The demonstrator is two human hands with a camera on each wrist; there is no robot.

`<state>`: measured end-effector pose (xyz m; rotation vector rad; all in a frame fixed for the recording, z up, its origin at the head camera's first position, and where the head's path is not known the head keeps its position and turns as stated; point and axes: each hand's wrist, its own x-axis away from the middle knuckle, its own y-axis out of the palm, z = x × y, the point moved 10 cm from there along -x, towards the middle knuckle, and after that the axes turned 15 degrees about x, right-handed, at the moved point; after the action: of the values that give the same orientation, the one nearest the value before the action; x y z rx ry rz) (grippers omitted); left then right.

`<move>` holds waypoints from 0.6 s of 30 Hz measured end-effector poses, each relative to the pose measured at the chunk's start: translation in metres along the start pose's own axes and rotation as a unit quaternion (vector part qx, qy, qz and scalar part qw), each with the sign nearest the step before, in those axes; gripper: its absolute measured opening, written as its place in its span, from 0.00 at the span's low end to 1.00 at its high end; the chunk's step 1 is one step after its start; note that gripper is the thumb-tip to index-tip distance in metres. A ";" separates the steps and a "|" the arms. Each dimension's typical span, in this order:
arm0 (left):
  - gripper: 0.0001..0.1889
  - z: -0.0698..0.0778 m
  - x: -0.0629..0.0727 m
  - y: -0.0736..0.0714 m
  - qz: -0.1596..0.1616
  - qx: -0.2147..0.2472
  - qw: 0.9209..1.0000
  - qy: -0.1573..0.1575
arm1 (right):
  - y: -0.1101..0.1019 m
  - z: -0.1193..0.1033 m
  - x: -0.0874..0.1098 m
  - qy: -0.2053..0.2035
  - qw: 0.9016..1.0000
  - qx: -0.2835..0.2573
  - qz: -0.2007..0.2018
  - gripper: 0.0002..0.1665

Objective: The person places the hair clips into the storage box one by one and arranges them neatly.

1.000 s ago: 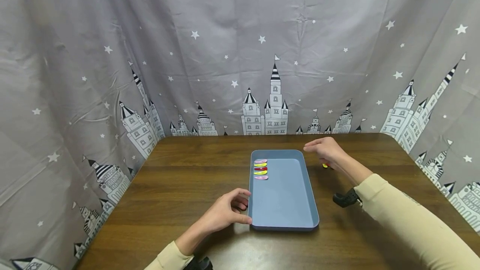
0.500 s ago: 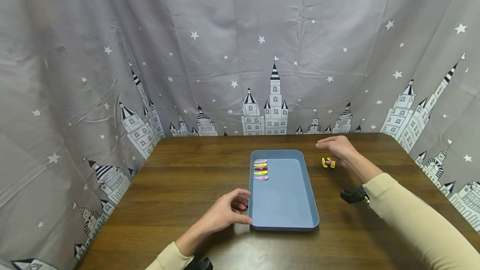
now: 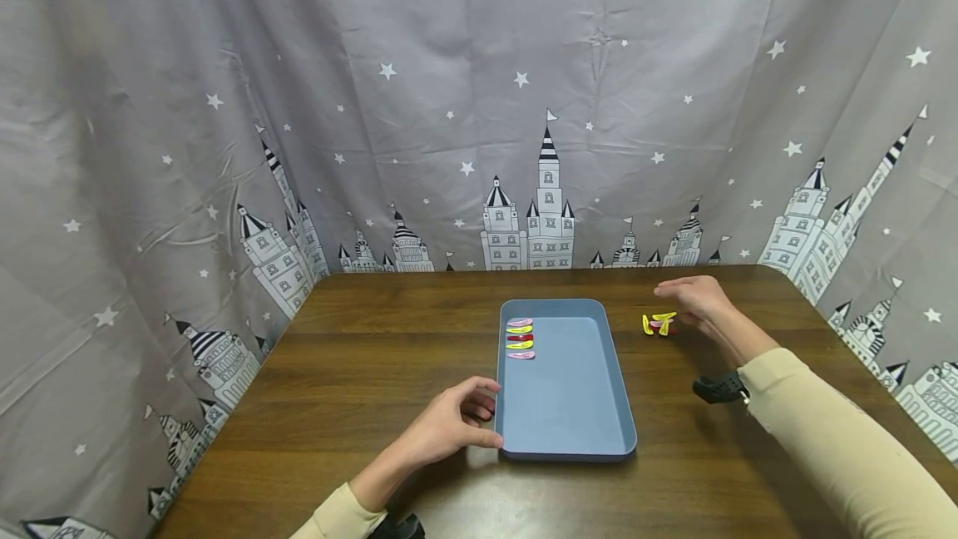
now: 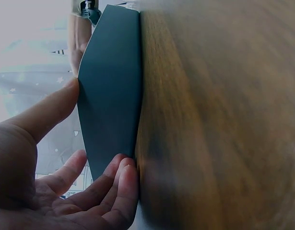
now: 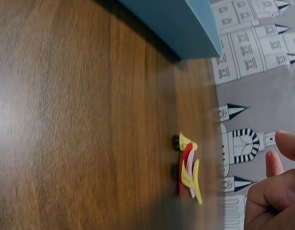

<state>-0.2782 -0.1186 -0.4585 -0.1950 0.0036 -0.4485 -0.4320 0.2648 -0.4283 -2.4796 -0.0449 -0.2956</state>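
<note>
Wood grain is seen across the table (image 3: 374, 339), with glare thrown back at its near side. Tray (image 3: 565, 381) is read as plastic, smooth and mostly matt. Smooth coating is noted on hair clips (image 3: 520, 338); core material cannot be told. Curtain (image 3: 464, 40) is recorded as creased cloth, sleeve (image 3: 831, 431) as matt fabric

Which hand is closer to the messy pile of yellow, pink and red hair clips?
Right. The right hand is beside the pile; the left hand is across the rectangular blue-grey tray, touching its left side.
</note>
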 end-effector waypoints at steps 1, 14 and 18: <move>0.34 0.000 0.000 0.000 0.000 0.001 1.000 0.000 | -0.001 0.002 0.000 0.002 1.000 -0.002 0.003 0.31; 0.34 0.000 0.000 0.000 0.000 -0.003 1.000 0.004 | -0.010 0.033 -0.008 0.028 0.999 -0.011 0.023 0.32; 0.34 0.000 0.000 0.000 -0.001 -0.002 1.000 0.004 | -0.011 0.042 -0.010 0.030 0.999 -0.022 0.028 0.31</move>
<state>-0.2779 -0.1187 -0.4588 -0.1967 0.0125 -0.4504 -0.4340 0.2990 -0.4561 -2.5100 0.0566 -0.3508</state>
